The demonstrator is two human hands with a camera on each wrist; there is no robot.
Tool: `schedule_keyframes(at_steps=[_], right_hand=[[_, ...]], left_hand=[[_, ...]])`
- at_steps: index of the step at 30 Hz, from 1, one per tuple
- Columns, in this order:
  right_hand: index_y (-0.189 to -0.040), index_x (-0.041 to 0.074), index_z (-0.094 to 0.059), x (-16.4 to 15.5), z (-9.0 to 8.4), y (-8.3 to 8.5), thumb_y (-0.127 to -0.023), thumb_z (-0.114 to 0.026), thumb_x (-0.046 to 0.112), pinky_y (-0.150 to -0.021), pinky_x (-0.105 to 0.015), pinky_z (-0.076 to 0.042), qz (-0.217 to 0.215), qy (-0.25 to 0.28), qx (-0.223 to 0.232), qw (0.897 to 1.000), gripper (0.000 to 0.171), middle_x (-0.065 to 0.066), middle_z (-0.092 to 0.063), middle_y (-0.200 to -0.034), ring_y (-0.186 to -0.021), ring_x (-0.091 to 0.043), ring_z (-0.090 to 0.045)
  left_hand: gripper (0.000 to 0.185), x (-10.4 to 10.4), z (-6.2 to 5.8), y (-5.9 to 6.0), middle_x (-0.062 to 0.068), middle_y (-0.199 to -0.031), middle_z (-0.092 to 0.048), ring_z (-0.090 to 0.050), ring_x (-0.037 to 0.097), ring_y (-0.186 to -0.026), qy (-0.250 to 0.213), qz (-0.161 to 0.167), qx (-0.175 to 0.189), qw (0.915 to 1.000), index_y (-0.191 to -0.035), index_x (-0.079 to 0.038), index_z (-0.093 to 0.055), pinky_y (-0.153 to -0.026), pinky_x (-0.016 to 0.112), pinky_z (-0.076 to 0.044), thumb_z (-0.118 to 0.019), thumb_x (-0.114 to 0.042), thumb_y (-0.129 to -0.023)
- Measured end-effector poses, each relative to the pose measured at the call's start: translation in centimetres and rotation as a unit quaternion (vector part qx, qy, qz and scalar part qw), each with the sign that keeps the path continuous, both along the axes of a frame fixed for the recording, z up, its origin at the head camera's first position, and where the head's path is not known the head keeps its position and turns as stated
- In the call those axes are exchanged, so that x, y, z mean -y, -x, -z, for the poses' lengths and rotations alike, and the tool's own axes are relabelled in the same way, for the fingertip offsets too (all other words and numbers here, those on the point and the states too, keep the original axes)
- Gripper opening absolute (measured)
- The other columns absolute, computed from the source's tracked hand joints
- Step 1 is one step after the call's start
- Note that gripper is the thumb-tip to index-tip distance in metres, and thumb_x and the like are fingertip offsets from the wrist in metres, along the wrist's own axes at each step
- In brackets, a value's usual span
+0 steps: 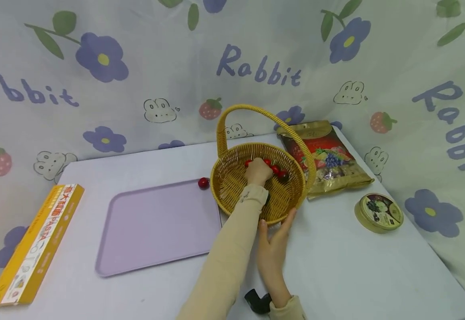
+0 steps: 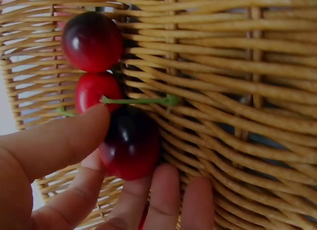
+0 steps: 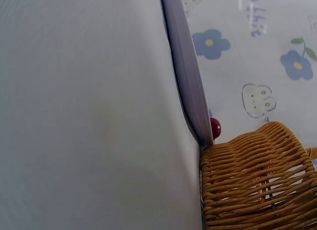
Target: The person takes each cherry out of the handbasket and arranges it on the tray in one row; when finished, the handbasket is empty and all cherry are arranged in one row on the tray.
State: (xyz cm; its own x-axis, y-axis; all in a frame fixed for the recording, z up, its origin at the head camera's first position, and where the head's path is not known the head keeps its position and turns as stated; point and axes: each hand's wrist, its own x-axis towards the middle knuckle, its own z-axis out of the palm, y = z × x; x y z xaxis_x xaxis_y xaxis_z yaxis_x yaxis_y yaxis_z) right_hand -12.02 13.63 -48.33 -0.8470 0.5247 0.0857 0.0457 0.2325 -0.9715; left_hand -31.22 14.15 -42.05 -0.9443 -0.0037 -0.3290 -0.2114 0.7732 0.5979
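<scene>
A person's left hand [image 1: 258, 171] reaches down into a round wicker basket [image 1: 232, 178] with an arched handle, which stands on a pale desk [image 1: 336, 258]. In the left wrist view, the thumb [image 2: 59, 141] and fingertips [image 2: 163, 190] of that hand close round a dark red cherry [image 2: 131, 143], so the grip holds it against the woven basket floor. Two more cherries [image 2: 92, 40] lie just above it, touching each other, and a thin green stem [image 2: 136, 99] crosses the lower one.

The right hand [image 1: 274, 244] rests with straight, spread fingers against the basket's near rim; its grip is wide and holds nothing.

To the left of the basket, touching its side, lies a flat lilac tray [image 1: 156, 226]. One loose cherry [image 1: 203, 183] sits at the tray's far right corner, just beside the basket. A yellow pasta box [image 1: 32, 244] lies at the desk's left edge. Right of the basket are a sweets bag [image 1: 328, 160] and a round tin [image 1: 378, 212].
</scene>
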Motion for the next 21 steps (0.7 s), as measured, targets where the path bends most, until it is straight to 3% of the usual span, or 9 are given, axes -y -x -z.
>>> schedule_keyframes(at_steps=[3, 7, 10, 13, 15, 18, 20, 21], right_hand=[[-0.155, 0.023, 0.011, 0.1, -0.3, 0.0, -0.1, -0.054, 0.022, -0.121, -0.056, -0.012, -0.003, -0.002, -0.003, 1.0, 0.086, -0.007, 0.007, -0.164, -0.15, -0.031, -0.006], [-0.155, 0.023, 0.012, 0.4, -0.5, -0.1, -0.1, -0.054, 0.022, -0.122, -0.055, -0.011, -0.008, -0.002, 0.003, 1.0, 0.086, -0.006, 0.007, -0.164, -0.151, -0.03, -0.005], [-0.156, 0.021, 0.011, 0.5, -0.4, -0.2, -0.1, -0.054, 0.022, -0.122, -0.056, -0.011, -0.005, -0.002, 0.005, 1.0, 0.086, -0.007, 0.007, -0.164, -0.15, -0.032, -0.005], [-0.156, 0.018, 0.01, 0.6, -0.3, -0.2, -0.1, -0.054, 0.021, -0.121, -0.057, -0.011, -0.002, -0.002, 0.004, 1.0, 0.085, -0.009, 0.006, -0.164, -0.15, -0.035, -0.007], [-0.156, 0.017, 0.009, 0.5, -0.2, -0.2, -0.1, -0.054, 0.022, -0.121, -0.058, -0.011, -0.001, -0.003, 0.002, 1.0, 0.084, -0.01, 0.005, -0.164, -0.15, -0.036, -0.007], [-0.156, 0.017, 0.01, 0.3, -0.2, -0.2, -0.1, -0.053, 0.022, -0.122, -0.057, -0.01, -0.001, -0.004, -0.001, 1.0, 0.084, -0.01, 0.006, -0.164, -0.15, -0.035, -0.006], [-0.156, 0.018, 0.011, 0.1, -0.2, -0.2, -0.1, -0.053, 0.023, -0.122, -0.057, -0.009, -0.001, -0.002, 0.0, 1.0, 0.085, -0.009, 0.007, -0.164, -0.15, -0.034, -0.005], [-0.156, 0.018, 0.011, 0.1, -0.2, -0.2, -0.1, -0.053, 0.024, -0.122, -0.057, -0.008, -0.002, -0.001, 0.0, 1.0, 0.085, -0.009, 0.008, -0.164, -0.15, -0.034, -0.004]], left_hand=[[0.013, 0.2, -0.1, 0.2, 0.009, -0.087, -0.068, -0.061, 0.021, -0.072, 0.0, 0.0, -0.004, 1.0, -0.082, -0.007, -0.066, -0.054, 0.032, -0.042, -0.065, -0.017, -0.091], [0.034, 1.1, 0.3, 0.3, 0.002, -0.064, -0.05, -0.04, 0.016, -0.057, -0.024, 0.017, -0.005, 0.9996, -0.06, -0.013, -0.049, -0.045, 0.028, -0.031, -0.063, -0.012, -0.091], [0.026, 1.7, 0.6, 0.1, 0.002, -0.072, -0.059, -0.039, 0.015, -0.058, -0.043, 0.02, -0.002, 0.9989, -0.065, -0.012, -0.059, -0.044, 0.025, -0.029, -0.062, -0.01, -0.091], [0.011, 2.5, 0.7, 0.0, 0.007, -0.094, -0.07, -0.04, 0.014, -0.059, -0.104, 0.004, 0.003, 0.9945, -0.088, -0.009, -0.073, -0.046, 0.024, -0.033, -0.063, -0.006, -0.089], [0.02, 3.0, 0.6, 0.0, 0.012, -0.1, -0.07, -0.043, 0.014, -0.059, -0.184, -0.023, 0.012, 0.9826, -0.103, -0.008, -0.075, -0.049, 0.026, -0.041, -0.065, -0.002, -0.086], [0.031, 3.8, 0.3, 0.1, 0.015, -0.098, -0.07, -0.057, 0.021, -0.062, -0.303, -0.055, 0.04, 0.9505, -0.113, -0.006, -0.072, -0.068, 0.036, -0.058, -0.069, 0.004, -0.083], [0.036, 4.3, 0.1, 0.1, 0.018, -0.098, -0.071, -0.066, 0.027, -0.072, -0.37, -0.072, 0.067, 0.9238, -0.117, -0.005, -0.07, -0.084, 0.042, -0.059, -0.068, 0.007, -0.083], [0.037, 4.5, 0.0, 0.1, 0.018, -0.105, -0.071, -0.07, 0.03, -0.084, -0.391, -0.073, 0.077, 0.9144, -0.119, -0.004, -0.069, -0.092, 0.043, -0.057, -0.068, 0.006, -0.084]])
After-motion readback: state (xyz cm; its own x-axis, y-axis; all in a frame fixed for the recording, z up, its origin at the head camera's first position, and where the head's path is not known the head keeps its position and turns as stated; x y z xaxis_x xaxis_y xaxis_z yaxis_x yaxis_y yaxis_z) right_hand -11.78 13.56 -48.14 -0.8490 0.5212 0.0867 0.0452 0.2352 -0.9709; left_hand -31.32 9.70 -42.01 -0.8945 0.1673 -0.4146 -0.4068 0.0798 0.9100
